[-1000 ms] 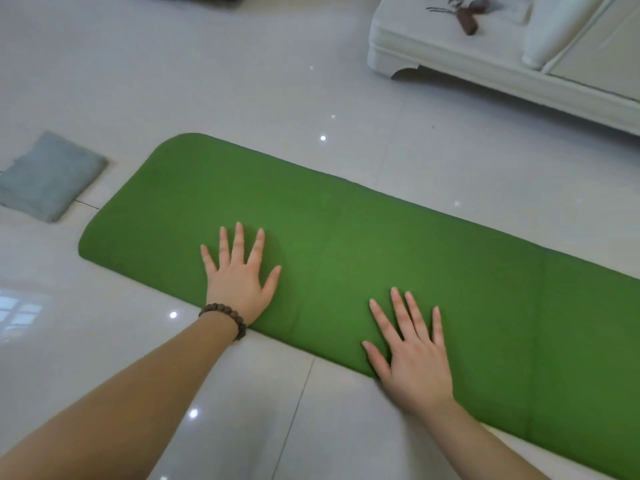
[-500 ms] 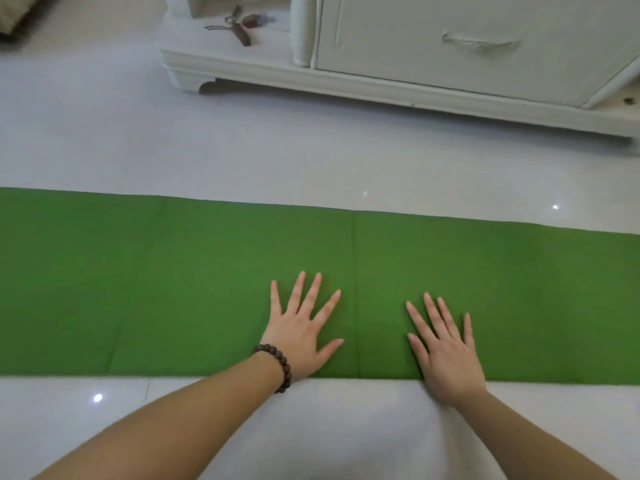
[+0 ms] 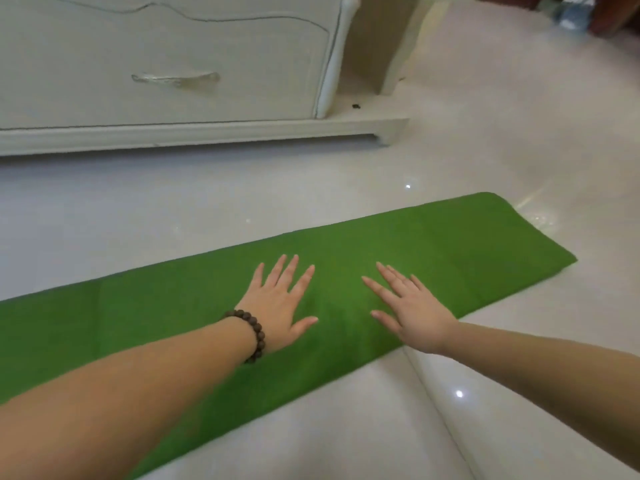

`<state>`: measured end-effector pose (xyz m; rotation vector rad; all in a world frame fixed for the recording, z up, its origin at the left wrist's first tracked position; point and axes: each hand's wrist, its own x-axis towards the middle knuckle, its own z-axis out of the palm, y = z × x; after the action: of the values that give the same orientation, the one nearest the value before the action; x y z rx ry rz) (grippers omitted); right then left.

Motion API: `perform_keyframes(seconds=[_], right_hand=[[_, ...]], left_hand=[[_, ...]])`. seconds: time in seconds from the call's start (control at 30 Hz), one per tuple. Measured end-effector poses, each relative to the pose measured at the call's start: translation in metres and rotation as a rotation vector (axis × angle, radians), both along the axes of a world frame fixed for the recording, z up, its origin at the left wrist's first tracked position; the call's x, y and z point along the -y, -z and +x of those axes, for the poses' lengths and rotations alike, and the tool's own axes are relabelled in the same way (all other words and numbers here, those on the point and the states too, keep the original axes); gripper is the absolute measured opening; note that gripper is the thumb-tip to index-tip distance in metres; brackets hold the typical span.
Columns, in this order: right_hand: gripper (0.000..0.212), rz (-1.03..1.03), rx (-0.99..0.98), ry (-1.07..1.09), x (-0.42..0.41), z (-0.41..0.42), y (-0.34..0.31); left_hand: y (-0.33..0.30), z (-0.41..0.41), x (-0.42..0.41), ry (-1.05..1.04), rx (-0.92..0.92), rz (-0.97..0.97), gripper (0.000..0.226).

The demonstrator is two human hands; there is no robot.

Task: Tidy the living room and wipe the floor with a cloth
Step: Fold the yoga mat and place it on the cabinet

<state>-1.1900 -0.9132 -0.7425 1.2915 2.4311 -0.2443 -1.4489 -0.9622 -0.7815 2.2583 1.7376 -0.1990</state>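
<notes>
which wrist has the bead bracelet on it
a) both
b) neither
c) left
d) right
c) the dark bead bracelet sits on the wrist of the left hand, which lies flat on the green cloth; the right hand has a bare wrist.

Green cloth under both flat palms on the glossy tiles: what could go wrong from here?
1. Both hands, left hand and right hand, press near the middle of the green cloth, so its ends may trail or bunch.
2. The glossy floor looks slick; the hands could slip.
3. The cabinet base is close ahead.
</notes>
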Motion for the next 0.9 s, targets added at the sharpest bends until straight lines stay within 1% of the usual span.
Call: perform_keyframes(seconds=[0.07,0.13,0.2,0.27,0.33,0.4,0.5,0.57,0.73,0.9], right_hand=[[0.079,0.011,-0.035,0.084,-0.005,0.027,0.027],[0.078,-0.018,-0.090,0.147,-0.006,0.044,0.057],[0.076,-0.058,-0.143,0.169,-0.006,0.058,0.084],[0.070,-0.039,-0.163,0.149,-0.011,0.080,0.102],[0.062,0.012,-0.171,0.141,-0.019,0.108,0.113],[0.058,0.059,-0.173,0.192,-0.033,0.137,0.118],[0.053,0.118,-0.152,0.313,-0.058,0.172,0.122],[0.053,0.135,-0.143,0.359,-0.072,0.189,0.124],[0.058,0.160,-0.138,0.361,-0.092,0.217,0.128],[0.062,0.178,-0.169,0.518,-0.113,0.245,0.132]], left_hand=[[0.016,0.059,-0.007,-0.047,0.031,-0.027,0.085],[0.036,0.114,-0.006,-0.121,0.019,-0.040,0.087],[0.053,0.156,-0.007,-0.224,0.022,-0.057,0.092],[0.061,0.182,-0.012,-0.286,0.022,-0.080,0.090],[0.074,0.191,-0.016,-0.283,0.081,-0.088,0.083],[0.088,0.191,-0.020,-0.245,0.029,-0.063,0.080],[0.103,0.189,-0.020,-0.223,-0.005,0.027,0.079],[0.105,0.191,-0.021,-0.225,-0.016,0.049,0.080],[0.108,0.192,-0.021,-0.227,-0.028,0.079,0.078],[0.111,0.191,-0.021,-0.220,-0.035,0.114,0.078]])
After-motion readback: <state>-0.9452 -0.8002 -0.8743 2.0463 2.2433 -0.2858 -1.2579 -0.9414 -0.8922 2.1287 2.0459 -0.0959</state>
